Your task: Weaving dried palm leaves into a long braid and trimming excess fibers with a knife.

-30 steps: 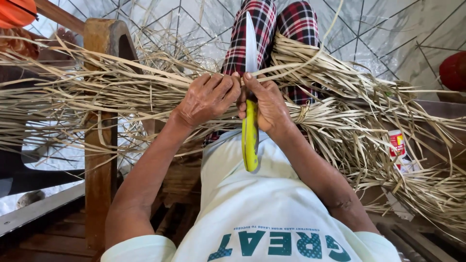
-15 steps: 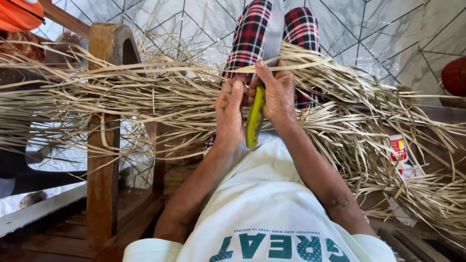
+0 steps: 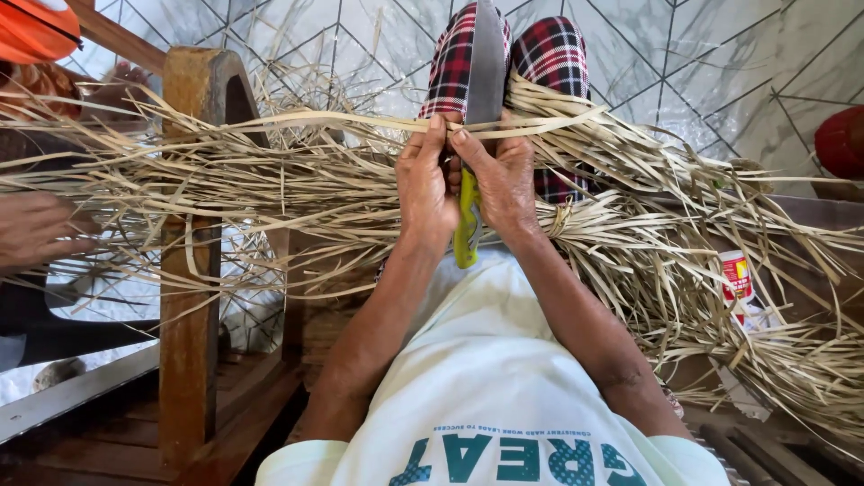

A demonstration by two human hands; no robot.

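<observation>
A home weaving spot: tiled floor (image 3: pixel 720 81), wooden chair (image 3: pixel 193 297), heaps of dried leaf strips (image 3: pixel 297 193).

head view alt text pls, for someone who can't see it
Two hands, left hand and right hand, press a dried leaf strip against an upright knife with a yellow handle, above a lap heaped with dried strips.

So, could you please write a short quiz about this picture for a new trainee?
1. True or false: the knife blade points away from the person.
2. Which hand grips the knife's yellow handle? A) left hand B) right hand
3. What do both thumbs press against the blade?

Key: 1 true. 2 B. 3 a dried leaf strip.
</observation>
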